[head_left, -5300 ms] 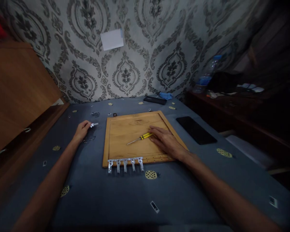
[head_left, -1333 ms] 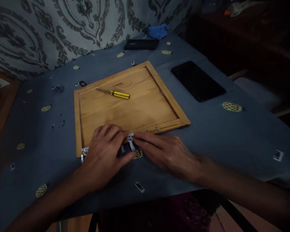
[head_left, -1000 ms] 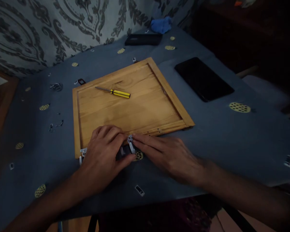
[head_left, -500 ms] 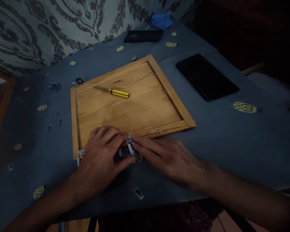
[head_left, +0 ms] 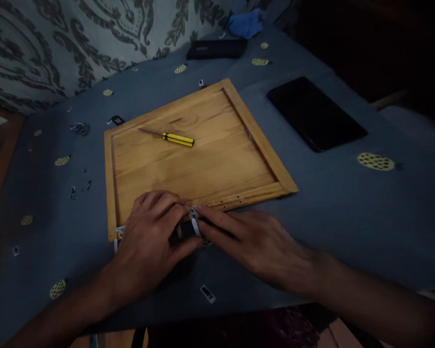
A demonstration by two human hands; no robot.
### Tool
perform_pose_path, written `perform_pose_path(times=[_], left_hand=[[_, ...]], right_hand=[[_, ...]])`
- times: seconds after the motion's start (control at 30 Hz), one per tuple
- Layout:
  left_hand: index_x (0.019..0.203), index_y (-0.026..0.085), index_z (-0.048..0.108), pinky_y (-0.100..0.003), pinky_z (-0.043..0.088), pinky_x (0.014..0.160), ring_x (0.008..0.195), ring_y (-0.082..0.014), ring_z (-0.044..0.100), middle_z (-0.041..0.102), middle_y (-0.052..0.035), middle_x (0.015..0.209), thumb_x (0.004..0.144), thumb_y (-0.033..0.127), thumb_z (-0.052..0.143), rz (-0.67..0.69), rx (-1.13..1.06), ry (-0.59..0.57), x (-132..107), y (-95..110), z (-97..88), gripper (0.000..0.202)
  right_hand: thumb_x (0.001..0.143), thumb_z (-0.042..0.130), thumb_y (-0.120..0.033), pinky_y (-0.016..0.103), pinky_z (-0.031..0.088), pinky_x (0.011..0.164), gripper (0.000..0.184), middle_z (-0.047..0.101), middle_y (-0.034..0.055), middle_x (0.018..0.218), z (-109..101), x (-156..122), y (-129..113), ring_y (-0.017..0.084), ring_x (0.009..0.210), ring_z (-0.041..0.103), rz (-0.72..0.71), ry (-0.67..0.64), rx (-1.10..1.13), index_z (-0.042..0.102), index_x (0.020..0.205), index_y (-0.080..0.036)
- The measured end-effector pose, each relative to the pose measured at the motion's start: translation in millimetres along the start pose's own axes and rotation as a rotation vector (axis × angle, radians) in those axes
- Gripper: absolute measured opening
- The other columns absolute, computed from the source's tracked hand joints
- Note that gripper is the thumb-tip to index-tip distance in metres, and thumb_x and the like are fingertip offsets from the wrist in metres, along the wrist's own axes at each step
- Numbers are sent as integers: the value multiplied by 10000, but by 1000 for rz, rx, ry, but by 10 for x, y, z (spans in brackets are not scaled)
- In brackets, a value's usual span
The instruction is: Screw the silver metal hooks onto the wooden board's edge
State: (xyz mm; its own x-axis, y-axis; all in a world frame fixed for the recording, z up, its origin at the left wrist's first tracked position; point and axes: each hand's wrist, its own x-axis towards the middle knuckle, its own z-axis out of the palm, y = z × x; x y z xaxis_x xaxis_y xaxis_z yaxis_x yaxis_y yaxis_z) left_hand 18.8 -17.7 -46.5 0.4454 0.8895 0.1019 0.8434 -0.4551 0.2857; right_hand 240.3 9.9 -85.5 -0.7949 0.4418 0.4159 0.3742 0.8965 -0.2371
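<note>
A framed wooden panel (head_left: 203,159) lies flat on the table. At its near edge is a black handle (head_left: 183,233) with a metal bracket (head_left: 193,212) at its right end and a similar metal plate (head_left: 121,232) at its left. My left hand (head_left: 150,237) is closed over the handle, its fingers on the panel's near rail and its thumb underneath, hiding much of the handle. My right hand (head_left: 253,241) presses its fingertips against the right bracket. On the panel rests a screwdriver (head_left: 177,139) with a yellow and black grip.
A black tablet-like slab (head_left: 315,113) lies to the right. Behind the panel are a dark phone-like object (head_left: 216,49) and a blue cloth (head_left: 245,24). Small metal parts (head_left: 79,128) and thin metal pieces (head_left: 80,189) lie at left. Patterned fabric (head_left: 94,38) backs the table.
The right index and lower fingers have parted a little around the bracket. My left hand keeps its place on the handle. The view has shifted slightly.
</note>
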Motion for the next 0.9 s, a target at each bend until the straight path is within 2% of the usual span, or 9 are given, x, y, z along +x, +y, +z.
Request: perform_pose_path(times=[0.17, 0.47, 0.53, 0.67, 0.77, 0.9], left_hand=[[962, 203, 660, -507, 509, 908, 1039, -299, 640, 710, -83, 1091, 879, 369, 769, -8, 0, 7, -6, -4, 13, 215], [955, 198, 645, -489, 502, 891, 1037, -301, 637, 702, -82, 1077, 846, 385, 813, -20, 3, 2, -5, -1, 26, 275], [1000, 207, 642, -483, 501, 899, 1057, -299, 635, 702, -75, 1100, 852, 454, 804, -24, -19, -15, -12, -14, 8, 331], [1197, 244, 602, -467, 495, 950, 1126, -284, 620, 698, -53, 1164, 810, 611, 799, -63, -133, -51, -32, -56, -91, 568], [1223, 263, 601, -451, 495, 958, 1146, -270, 614, 694, -39, 1187, 798, 588, 822, -107, -190, -66, -27, -73, -160, 579], [1139, 230, 644, -454, 504, 911, 1092, -274, 627, 702, -44, 1150, 787, 520, 851, -114, -209, -99, -9, -59, -155, 501]], right_hand=[[1058, 362, -113, 328, 655, 768, 378, 726, 159, 1317, -7, -2, -2, 226, 1009, 759, 0, -6, 27, 692, 1240, -76], [1011, 368, -63, 361, 653, 701, 428, 659, 162, 1428, 17, -30, -9, 220, 901, 747, 9, -78, 31, 689, 1291, -105], [991, 389, -47, 352, 642, 662, 417, 673, 161, 1409, 18, -33, -14, 216, 861, 748, 6, -72, 21, 685, 1281, -96], [933, 439, -11, 338, 626, 646, 420, 685, 145, 1397, 1, -35, -23, 202, 818, 743, 15, -93, -4, 690, 1249, -129], [921, 444, 0, 325, 610, 626, 413, 694, 144, 1382, -12, -31, -26, 188, 778, 731, 17, -97, -18, 692, 1223, -134], [938, 417, 1, 322, 596, 631, 411, 713, 141, 1349, 5, -27, -27, 180, 768, 718, 9, -74, -30, 689, 1221, -123]])
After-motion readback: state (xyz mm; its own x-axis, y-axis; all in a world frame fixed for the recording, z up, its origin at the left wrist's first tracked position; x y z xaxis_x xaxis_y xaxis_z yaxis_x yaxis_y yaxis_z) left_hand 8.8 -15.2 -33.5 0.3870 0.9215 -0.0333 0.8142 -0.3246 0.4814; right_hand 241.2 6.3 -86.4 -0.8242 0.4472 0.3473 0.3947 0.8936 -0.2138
